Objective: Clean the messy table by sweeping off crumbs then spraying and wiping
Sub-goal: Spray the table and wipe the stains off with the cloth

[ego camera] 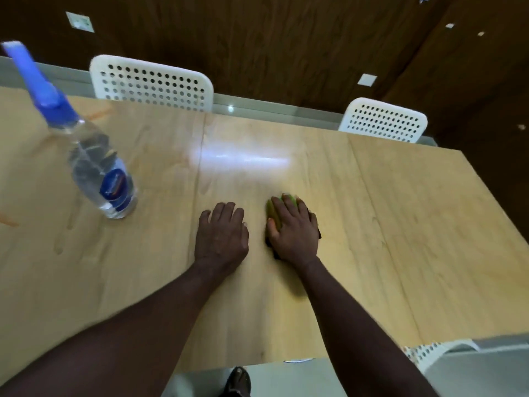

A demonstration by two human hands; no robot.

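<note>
Wooden bench (400, 224), left hand (221, 236) lying flat on it, fingers relaxed, holding nothing, right hand (294, 230) just beside it, pressing flat on a green sponge (270, 210), clear spray bottle (100, 173) standing far left, white chairs (151, 81) along the far edge.

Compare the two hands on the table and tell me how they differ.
The left hand lies flat on the table itself, with nothing under it; the right hand presses down on a green sponge. The left hand is nearer the spray bottle; the right hand is farther from it. Both are palm down, side by side, with fingers pointing away from the person.
</note>
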